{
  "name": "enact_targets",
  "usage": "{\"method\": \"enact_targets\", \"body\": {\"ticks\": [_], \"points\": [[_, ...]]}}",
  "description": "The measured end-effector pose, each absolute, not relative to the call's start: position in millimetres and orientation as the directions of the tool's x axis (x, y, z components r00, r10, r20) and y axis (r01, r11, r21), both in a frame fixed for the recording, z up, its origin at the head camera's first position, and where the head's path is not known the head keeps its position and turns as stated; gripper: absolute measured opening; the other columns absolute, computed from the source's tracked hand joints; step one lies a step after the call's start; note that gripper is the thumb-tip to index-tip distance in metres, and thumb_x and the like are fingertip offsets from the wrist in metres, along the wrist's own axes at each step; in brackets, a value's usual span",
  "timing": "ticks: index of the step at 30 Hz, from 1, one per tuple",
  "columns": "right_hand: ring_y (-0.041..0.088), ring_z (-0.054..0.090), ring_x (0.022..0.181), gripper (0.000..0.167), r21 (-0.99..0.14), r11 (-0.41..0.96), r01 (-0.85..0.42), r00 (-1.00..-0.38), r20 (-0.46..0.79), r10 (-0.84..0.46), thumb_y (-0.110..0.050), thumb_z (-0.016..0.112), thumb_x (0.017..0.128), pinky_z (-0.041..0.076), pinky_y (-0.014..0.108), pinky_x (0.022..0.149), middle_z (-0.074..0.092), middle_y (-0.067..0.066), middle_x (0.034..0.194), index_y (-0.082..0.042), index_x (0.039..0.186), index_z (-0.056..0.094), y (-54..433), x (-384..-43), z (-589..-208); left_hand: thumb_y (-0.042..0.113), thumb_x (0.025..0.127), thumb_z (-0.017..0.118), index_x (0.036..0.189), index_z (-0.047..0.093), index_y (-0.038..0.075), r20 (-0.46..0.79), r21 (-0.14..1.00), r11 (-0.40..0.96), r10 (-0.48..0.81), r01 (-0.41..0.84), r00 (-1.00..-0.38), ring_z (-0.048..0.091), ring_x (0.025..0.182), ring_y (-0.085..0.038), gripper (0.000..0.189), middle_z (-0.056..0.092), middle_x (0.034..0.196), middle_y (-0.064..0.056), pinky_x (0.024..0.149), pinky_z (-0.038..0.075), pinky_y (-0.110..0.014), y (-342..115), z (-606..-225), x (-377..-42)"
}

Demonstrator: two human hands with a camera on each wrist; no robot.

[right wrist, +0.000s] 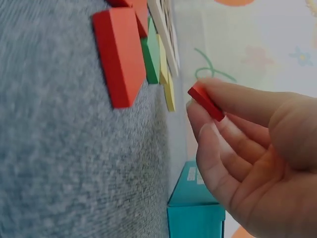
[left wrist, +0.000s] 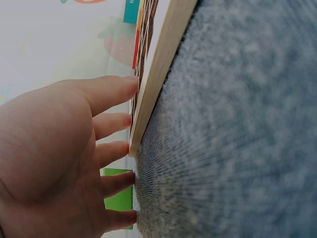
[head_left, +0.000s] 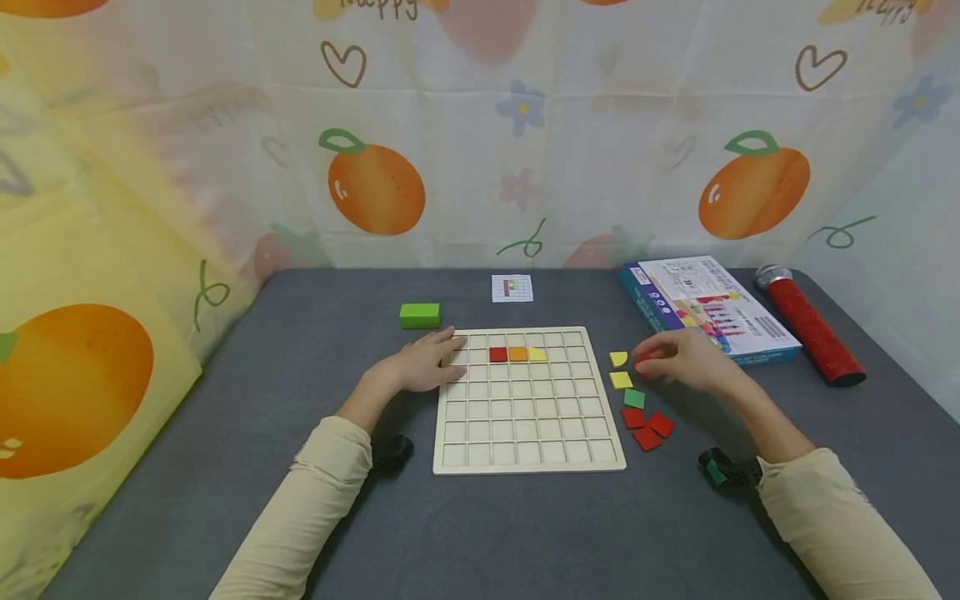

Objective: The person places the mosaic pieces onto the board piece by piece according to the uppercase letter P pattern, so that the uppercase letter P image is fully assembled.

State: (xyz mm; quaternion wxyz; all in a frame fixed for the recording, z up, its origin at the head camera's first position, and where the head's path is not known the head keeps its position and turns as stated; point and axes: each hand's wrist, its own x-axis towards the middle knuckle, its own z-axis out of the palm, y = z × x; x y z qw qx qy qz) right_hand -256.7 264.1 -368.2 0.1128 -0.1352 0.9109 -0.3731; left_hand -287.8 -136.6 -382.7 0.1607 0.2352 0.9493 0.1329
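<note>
The right hand (head_left: 690,360) pinches a red tile (right wrist: 206,102) beside the wooden grid board (head_left: 525,469), where the left hand (head_left: 423,362) rests, fingers spread and fairly straight, at the far left corner. A light pinch (tile level) and a steady board should serve best. Fingers mostly hide the tile in the head view; the grid card (head_left: 512,288) is too small to read.

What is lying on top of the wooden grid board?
A red tile, an orange tile and a yellow tile lie side by side in one row. The left hand covers part of the upper left edge of the wooden grid board; anything beneath is hidden.
</note>
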Motion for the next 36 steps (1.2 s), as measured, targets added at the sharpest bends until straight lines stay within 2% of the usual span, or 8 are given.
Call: {"method": "enact_targets", "body": {"ticks": [9, 16, 36], "points": [[0.024, 0.068, 0.085, 0.037, -0.77, 0.629, -0.107, -0.956, -0.095, -0.279, -0.026, 0.068, 0.091, 0.054, 0.033, 0.072, 0.071, 0.01, 0.096, 0.003, 0.114, 0.065, 260, -255, -366, 0.038, 0.101, 0.045, 0.152, 0.025, 0.008, -0.235, 0.335, 0.846, 0.501, 0.415, -0.833, 0.01, 0.142, -0.038, 0.062, 0.011, 0.157, -0.018, 0.108, 0.014, -0.059, -136, -382, -289], [0.024, 0.066, 0.083, 0.035, -0.804, 0.576, -0.148, -0.932, -0.081, -0.354, -0.021, 0.067, 0.092, 0.054, 0.032, 0.072, 0.07, 0.011, 0.096, 0.004, 0.116, 0.064, 251, -257, -369, 0.038, 0.101, 0.045, 0.152, 0.025, 0.009, -0.237, 0.335, 0.849, 0.496, 0.409, -0.836, 0.01, 0.142, -0.037, 0.062, 0.011, 0.157, -0.017, 0.108, 0.014, -0.059, -136, -381, -287], [0.025, 0.066, 0.084, 0.033, -0.87, 0.489, -0.059, -0.9, -0.166, -0.403, -0.015, 0.069, 0.089, 0.054, 0.033, 0.078, 0.07, 0.011, 0.095, 0.006, 0.114, 0.062, 208, -269, -371, 0.037, 0.101, 0.045, 0.152, 0.025, 0.008, -0.236, 0.34, 0.842, 0.507, 0.418, -0.829, 0.012, 0.142, -0.037, 0.062, 0.012, 0.157, -0.018, 0.107, 0.014, -0.061, -136, -382, -288]]}}
